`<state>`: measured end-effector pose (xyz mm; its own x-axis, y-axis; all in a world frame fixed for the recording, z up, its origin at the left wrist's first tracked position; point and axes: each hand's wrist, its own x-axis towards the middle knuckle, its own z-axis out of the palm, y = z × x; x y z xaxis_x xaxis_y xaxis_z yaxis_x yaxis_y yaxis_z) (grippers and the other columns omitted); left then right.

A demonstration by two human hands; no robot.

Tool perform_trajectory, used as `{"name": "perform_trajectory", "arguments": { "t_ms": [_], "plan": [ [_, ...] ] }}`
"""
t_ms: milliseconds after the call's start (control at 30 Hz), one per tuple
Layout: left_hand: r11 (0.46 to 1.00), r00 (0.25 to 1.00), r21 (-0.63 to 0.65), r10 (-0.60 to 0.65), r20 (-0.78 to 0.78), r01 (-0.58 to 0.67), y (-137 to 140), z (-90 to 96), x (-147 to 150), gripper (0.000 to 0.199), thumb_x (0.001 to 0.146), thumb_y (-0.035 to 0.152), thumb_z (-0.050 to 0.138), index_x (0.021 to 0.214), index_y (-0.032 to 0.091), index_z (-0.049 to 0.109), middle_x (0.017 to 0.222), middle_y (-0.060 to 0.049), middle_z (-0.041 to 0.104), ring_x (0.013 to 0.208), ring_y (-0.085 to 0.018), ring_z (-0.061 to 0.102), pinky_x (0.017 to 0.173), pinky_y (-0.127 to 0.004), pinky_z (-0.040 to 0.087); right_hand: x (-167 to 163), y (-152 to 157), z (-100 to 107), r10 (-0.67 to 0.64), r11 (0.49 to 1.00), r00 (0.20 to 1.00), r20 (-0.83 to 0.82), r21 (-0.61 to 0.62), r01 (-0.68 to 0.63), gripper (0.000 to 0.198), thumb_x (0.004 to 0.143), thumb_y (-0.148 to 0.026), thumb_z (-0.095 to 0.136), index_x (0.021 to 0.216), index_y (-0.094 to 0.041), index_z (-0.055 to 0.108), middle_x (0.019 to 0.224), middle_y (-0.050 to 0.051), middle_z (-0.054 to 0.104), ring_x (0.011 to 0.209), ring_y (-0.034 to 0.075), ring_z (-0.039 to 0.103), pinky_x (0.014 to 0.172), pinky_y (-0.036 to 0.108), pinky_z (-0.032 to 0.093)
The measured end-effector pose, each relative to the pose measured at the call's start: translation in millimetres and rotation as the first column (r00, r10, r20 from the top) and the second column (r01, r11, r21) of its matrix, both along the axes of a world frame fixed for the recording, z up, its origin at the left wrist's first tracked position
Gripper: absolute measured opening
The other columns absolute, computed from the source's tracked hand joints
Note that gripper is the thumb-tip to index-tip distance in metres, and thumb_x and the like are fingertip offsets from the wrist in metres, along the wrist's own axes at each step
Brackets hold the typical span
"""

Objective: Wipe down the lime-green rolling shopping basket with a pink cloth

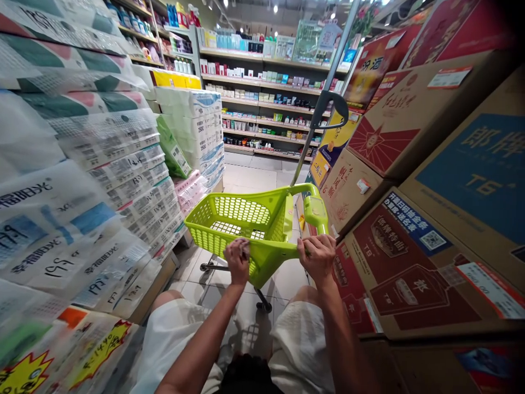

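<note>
**Both hands on the near rim of a green plastic basket**

A lime-green shopping basket (254, 224) sits low in the aisle, just in front of the person's knees. It is moulded plastic, roughly rectangular with rounded corners, its walls and bottom pierced by a fine grid of holes and its rim smooth and thick. It appears empty. A grey metal pull-handle (324, 98) rises from its far right corner, slanting up to a dark grip loop, and dark wheels show under it on the pale, glossy floor tiles (250, 178).

The left hand (238, 260) grips the near rim from above — fingers curled tightly over the edge, knuckles up, clamped on the plastic. The right hand (316, 256) holds the near right corner of the rim in the same way, fingers folded down and closed around it — just below the chunky green handle block there. The two hands are near each other, the basket's near wall between them.

On the left stand stacked packs of tissue paper (123, 164) in thin, shiny, crinkled film with printed barcodes. On the right lean cardboard cartons (410, 257), matt brown with red and blue printed panels and flat, sharp-edged faces; the right hand is close beside them. Far down the aisle, shelves (266, 82) carry rows of small boxes and bottles, too small to tell apart.
</note>
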<state>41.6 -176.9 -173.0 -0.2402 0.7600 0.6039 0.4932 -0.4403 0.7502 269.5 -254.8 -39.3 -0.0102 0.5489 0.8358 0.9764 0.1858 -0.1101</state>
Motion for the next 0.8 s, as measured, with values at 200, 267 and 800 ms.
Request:
{"name": "perform_trajectory", "arguments": {
  "t_ms": [200, 267, 800],
  "plan": [
    [0.999, 0.999, 0.045, -0.018, 0.052, 0.015, -15, 14.6, 31, 0.032, 0.093, 0.01, 0.048, 0.116, 0.024, 0.065, 0.12, -0.014, 0.06, 0.118, -0.029, 0.055, 0.108, -0.047, 0.044, -3, 2, -1, -0.04, 0.999, 0.999, 0.004, 0.018, 0.04, 0.032, 0.098, -0.027, 0.063, 0.066, -0.023, 0.062, 0.073, 0.001, 0.073, 0.078, 0.02, 0.058, 0.095, 0.042, 0.036],
    [0.984, 0.99, 0.11, -0.139, -0.038, 0.142, -34, 18.2, 51, 0.03, 0.095, 0.011, 0.05, 0.117, 0.024, 0.066, 0.12, -0.013, 0.061, 0.115, -0.027, 0.056, 0.104, -0.044, 0.047, -3, 3, -1, -0.054, 0.998, 0.998, 0.013, 0.028, 0.054, 0.033, 0.098, -0.027, 0.063, 0.066, -0.023, 0.061, 0.073, 0.0, 0.073, 0.077, 0.019, 0.058, 0.095, 0.042, 0.036],
    [0.953, 0.936, -0.15, 0.291, 0.197, -0.264, 15, -27.0, 9, 0.024, 0.09, 0.015, 0.048, 0.11, 0.015, 0.06, 0.114, -0.016, 0.056, 0.112, -0.029, 0.053, 0.107, -0.05, 0.045, -6, -1, 1, -0.089, 0.995, 0.996, 0.029, 0.05, 0.088, 0.037, 0.098, -0.027, 0.062, 0.061, -0.023, 0.059, 0.07, -0.001, 0.073, 0.076, 0.018, 0.057, 0.093, 0.038, 0.034]
  ]
}}
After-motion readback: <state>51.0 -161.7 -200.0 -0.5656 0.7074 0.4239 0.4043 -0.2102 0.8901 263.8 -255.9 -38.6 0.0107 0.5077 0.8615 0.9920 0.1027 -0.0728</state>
